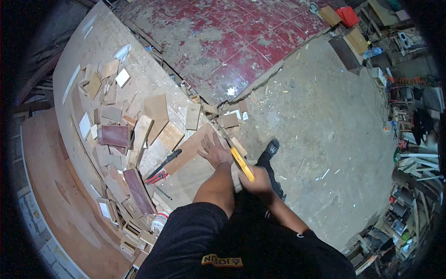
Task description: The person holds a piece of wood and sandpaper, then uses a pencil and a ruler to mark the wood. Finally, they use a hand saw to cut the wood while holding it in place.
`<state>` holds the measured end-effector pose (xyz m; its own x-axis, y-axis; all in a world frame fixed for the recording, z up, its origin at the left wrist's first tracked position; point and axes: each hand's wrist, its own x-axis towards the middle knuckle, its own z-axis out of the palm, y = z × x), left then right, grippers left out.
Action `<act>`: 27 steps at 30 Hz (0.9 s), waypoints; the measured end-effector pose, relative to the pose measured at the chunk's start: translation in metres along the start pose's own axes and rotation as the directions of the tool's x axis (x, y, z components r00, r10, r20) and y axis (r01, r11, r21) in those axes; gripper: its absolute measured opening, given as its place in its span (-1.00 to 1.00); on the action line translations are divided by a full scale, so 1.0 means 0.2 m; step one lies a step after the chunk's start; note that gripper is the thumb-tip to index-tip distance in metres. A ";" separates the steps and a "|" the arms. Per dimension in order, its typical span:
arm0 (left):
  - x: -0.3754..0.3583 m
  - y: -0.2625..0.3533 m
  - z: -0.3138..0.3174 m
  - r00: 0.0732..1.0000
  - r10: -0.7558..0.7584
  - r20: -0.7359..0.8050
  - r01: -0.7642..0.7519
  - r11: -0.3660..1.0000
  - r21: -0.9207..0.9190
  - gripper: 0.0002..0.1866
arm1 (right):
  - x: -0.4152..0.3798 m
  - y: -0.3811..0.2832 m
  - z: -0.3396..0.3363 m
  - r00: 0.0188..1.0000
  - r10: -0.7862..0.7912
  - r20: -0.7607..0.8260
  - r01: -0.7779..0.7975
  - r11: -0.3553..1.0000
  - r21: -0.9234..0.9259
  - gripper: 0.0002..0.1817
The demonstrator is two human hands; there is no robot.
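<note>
My left hand (217,151) lies flat with fingers spread on a brown wooden board (188,151) near the workbench edge. Close to its wrist, my right hand (257,180) is closed around a yellow saw (243,165), seen nearly edge-on along the bench edge. Its blade is mostly hidden from above. Left of the board lies a black-handled tool (168,160), with a red-handled tool (157,177) beside it. A thin dark pencil-like stick (163,193) rests nearer my body.
Wood offcuts cover the workbench (111,35), including a dark red block (115,136) and a long dark red strip (139,190). My foot (272,148) stands on the concrete floor (320,125). Red tiles (227,42) lie beyond, and clutter (409,181) lines the right side.
</note>
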<state>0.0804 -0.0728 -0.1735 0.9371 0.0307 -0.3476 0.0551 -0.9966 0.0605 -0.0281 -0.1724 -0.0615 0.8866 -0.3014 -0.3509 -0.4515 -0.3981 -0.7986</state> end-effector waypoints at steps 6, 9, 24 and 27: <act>0.00 -0.02 0.04 0.996 0.031 -0.086 -0.035 0.998 -0.042 -0.32 | -0.37 -0.07 -0.28 0.964 0.238 0.118 -0.246 0.967 0.060 -0.77; 0.00 -0.01 0.02 0.999 0.017 -0.033 -0.018 0.999 -0.041 -0.31 | -0.18 0.15 -0.09 0.985 -0.110 0.133 0.100 0.992 0.081 -0.73; 0.00 -0.01 0.00 1.000 0.012 0.016 -0.012 1.000 0.003 -0.30 | -0.31 0.05 -0.18 0.990 0.099 0.098 -0.112 0.983 0.147 -0.77; 0.00 0.00 -0.02 0.999 0.004 0.051 -0.006 0.999 0.036 -0.30 | 0.00 0.15 0.02 0.990 -0.134 0.051 0.132 0.990 0.040 -0.69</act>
<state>0.0820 -0.0726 -0.1694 0.9187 0.0226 -0.3943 0.0370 -0.9989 0.0290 -0.0406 -0.1811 -0.0864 0.9430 -0.2007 -0.2653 -0.3260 -0.3990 -0.8570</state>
